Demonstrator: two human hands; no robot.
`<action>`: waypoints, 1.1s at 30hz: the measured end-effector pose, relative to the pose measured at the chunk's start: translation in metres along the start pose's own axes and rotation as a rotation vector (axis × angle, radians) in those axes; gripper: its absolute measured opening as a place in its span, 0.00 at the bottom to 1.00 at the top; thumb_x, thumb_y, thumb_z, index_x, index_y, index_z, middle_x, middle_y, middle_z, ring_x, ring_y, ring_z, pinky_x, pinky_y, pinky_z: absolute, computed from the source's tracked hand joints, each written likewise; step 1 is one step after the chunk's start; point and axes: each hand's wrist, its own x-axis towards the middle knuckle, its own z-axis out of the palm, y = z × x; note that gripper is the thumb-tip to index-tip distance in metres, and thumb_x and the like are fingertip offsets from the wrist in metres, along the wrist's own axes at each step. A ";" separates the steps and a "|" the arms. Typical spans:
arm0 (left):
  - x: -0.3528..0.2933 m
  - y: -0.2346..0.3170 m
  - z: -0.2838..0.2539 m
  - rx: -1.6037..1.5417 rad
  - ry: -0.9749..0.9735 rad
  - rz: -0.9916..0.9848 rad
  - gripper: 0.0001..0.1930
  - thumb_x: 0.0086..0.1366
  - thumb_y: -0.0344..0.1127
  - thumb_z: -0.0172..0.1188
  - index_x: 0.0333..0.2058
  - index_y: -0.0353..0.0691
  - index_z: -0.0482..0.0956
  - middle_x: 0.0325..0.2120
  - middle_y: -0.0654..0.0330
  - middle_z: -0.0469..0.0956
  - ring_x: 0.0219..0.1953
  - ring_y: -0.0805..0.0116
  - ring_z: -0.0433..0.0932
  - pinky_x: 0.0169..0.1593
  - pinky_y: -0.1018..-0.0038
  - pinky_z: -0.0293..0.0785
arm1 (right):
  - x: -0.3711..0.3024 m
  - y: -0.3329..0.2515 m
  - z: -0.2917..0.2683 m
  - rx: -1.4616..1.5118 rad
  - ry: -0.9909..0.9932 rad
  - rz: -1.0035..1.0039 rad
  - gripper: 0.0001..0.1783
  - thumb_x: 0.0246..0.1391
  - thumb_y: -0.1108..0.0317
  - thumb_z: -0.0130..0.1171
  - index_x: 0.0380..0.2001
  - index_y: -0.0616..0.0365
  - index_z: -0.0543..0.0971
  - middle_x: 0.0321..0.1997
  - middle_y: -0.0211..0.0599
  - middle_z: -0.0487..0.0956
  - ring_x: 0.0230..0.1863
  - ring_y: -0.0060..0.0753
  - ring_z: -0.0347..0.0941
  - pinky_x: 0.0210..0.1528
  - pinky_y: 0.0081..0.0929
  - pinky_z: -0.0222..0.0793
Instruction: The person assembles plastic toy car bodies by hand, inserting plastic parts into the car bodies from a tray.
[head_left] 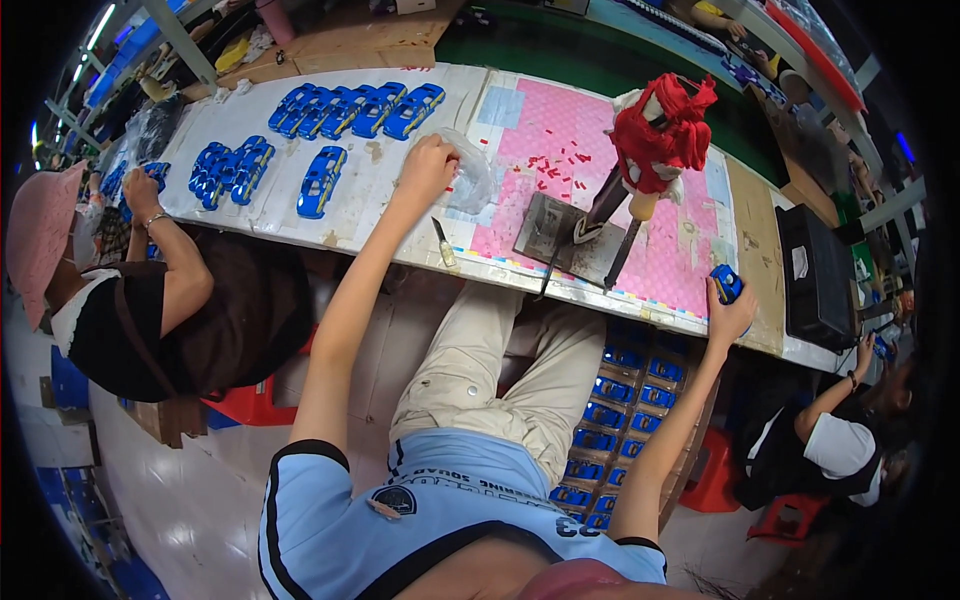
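My right hand [733,318] grips a blue toy car [727,284] at the right end of the table, near its front edge. At the mouth of a clear plastic bag [475,180] is my left hand [430,168], its fingers curled together; what they pinch, if anything, is hidden. A small knife [444,243] lies by the front edge below the bag. Between my hands stands a metal plate [560,240] carrying a dark upright tool, topped by a bundle of red cloth [665,130]. Small red pieces [555,170] are scattered on the pink mat [510,215].
Several blue toy cars [355,108] stand in groups at the table's far left, one [321,182] apart. A compartment tray [630,400] of blue cars is beside my legs. A black bin [815,275] stands right. Co-workers sit on both sides; a green belt [560,45] runs behind.
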 end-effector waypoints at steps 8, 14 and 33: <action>-0.008 0.007 -0.003 -0.040 0.084 0.045 0.05 0.46 0.25 0.56 0.24 0.33 0.71 0.23 0.51 0.71 0.31 0.55 0.71 0.36 0.65 0.67 | -0.008 0.002 -0.008 -0.005 0.003 0.028 0.30 0.31 0.49 0.67 0.33 0.64 0.73 0.32 0.44 0.74 0.37 0.47 0.68 0.41 0.37 0.62; -0.016 0.028 -0.023 -0.419 0.136 -0.130 0.04 0.50 0.24 0.56 0.27 0.32 0.72 0.22 0.56 0.73 0.23 0.69 0.72 0.28 0.77 0.67 | -0.031 -0.003 -0.037 0.072 0.017 0.011 0.25 0.34 0.58 0.68 0.34 0.62 0.74 0.33 0.44 0.74 0.35 0.44 0.69 0.40 0.33 0.65; -0.083 0.237 -0.089 -1.325 -0.148 0.339 0.12 0.40 0.21 0.63 0.27 0.39 0.77 0.25 0.59 0.76 0.24 0.68 0.74 0.25 0.79 0.67 | -0.119 -0.177 -0.163 1.902 -0.658 0.352 0.50 0.19 0.35 0.67 0.39 0.68 0.70 0.35 0.46 0.73 0.36 0.35 0.71 0.39 0.26 0.66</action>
